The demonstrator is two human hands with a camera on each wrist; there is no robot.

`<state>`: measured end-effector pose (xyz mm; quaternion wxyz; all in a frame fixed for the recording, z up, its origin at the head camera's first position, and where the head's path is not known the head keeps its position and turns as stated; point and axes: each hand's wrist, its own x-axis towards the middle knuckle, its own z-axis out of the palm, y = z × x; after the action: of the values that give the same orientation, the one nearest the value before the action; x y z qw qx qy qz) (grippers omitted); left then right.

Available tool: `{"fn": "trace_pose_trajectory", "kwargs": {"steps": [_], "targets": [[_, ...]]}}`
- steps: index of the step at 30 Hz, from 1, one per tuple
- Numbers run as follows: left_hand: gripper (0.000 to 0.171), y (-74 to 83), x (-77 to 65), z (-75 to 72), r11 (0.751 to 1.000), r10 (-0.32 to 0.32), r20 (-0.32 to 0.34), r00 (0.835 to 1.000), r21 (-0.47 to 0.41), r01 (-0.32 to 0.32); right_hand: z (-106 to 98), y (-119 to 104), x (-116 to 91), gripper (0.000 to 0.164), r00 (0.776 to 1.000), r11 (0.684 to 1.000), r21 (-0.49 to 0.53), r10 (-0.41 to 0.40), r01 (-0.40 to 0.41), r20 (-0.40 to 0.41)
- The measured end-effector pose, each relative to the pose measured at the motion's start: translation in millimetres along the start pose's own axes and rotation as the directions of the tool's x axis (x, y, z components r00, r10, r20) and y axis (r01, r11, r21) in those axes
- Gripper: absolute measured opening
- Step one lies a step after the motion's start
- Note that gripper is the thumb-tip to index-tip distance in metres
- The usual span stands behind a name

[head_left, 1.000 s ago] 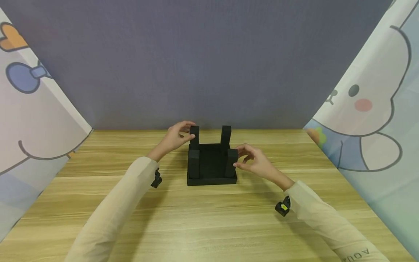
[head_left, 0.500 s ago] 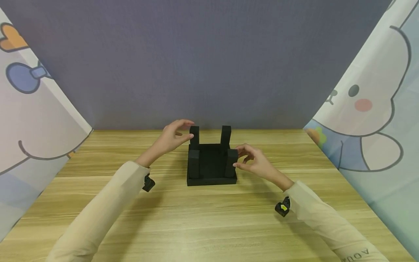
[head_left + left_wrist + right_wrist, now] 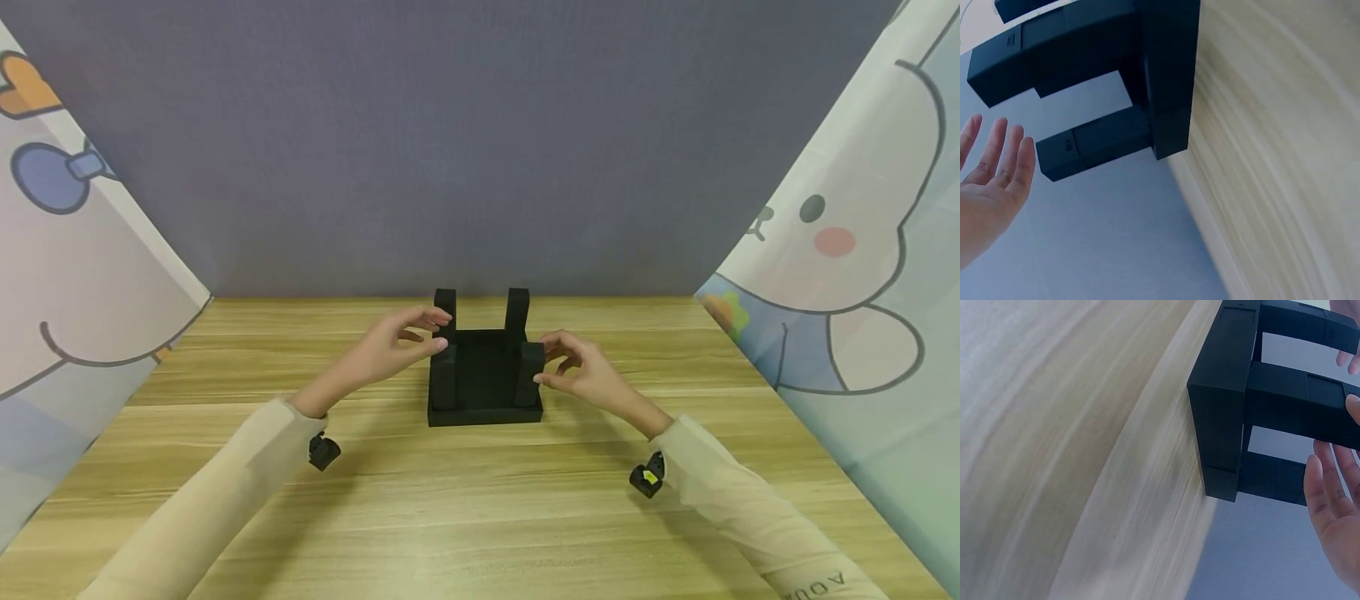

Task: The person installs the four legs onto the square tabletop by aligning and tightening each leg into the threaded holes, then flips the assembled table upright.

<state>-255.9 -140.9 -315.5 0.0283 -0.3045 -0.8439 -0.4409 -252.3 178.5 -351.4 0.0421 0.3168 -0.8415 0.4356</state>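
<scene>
A black square base (image 3: 486,416) with a raised rim lies flat on the table, an upright black post at each corner. My right hand (image 3: 581,375) holds the front right post (image 3: 529,375). Its thumb (image 3: 1352,407) is on the near side, the fingers bent around behind. Over the left edge of the base, my left hand (image 3: 397,346) reaches in with fingers spread and thumb apart, between the back left post (image 3: 445,302) and the front left post (image 3: 444,383). In the left wrist view that hand's fingers (image 3: 1007,159) are extended beside the post tops, gripping nothing.
The base sits on a wood-grain table (image 3: 480,508), near its back edge. Behind rises a plain grey panel (image 3: 450,150). Cartoon-printed sheets (image 3: 847,275) slant up on both sides. The back right post (image 3: 517,312) stands apart from both hands.
My left hand has let go of the back left post and moved forward toward the front left post. My right hand and the base have stayed in place.
</scene>
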Motion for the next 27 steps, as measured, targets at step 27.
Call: {"fn": "trace_pose_trajectory", "kwargs": {"steps": [27], "targets": [[0.053,-24.3,-34.1,35.6,0.996,-0.077,-0.059,0.995,-0.037,0.075,2.4,5.0,-2.8,0.045,0.999,0.996,0.077,0.040,-0.041,0.014]]}}
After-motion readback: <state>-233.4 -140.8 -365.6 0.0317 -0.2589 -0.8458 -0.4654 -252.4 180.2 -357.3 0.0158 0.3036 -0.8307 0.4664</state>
